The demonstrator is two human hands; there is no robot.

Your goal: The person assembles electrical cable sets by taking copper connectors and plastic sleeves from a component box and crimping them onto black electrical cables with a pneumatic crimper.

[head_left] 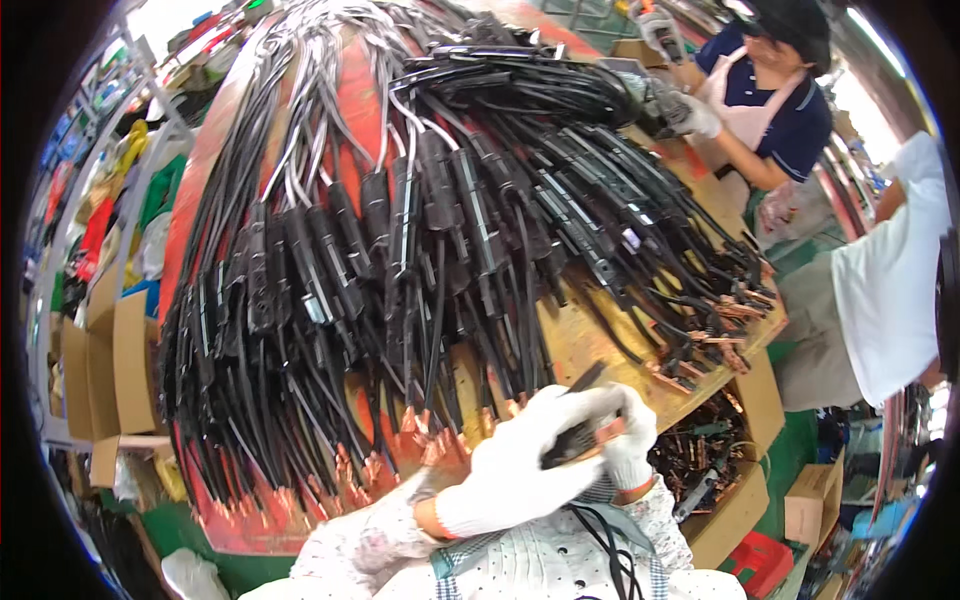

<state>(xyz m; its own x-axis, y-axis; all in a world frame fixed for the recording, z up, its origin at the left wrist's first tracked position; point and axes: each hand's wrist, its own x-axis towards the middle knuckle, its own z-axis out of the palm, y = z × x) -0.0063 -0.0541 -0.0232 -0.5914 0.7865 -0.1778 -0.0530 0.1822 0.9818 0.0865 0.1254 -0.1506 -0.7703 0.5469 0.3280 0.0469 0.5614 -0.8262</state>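
Note:
My left hand (520,465) and my right hand (628,432), both in white cloth gloves, are closed together on a black cable connector (575,440) with a copper end, close to my chest. Its black cable (605,535) hangs down over my patterned shirt. Just beyond my hands, a big pile of black cables (420,240) with connectors and bare copper ends covers the wooden worktable (585,345).
A co-worker in a dark shirt and pale apron (765,100) handles cables at the far right corner; another person in white (890,290) stands at right. A cardboard box of scrap parts (715,460) sits below the table edge. Cardboard boxes (120,360) stand left.

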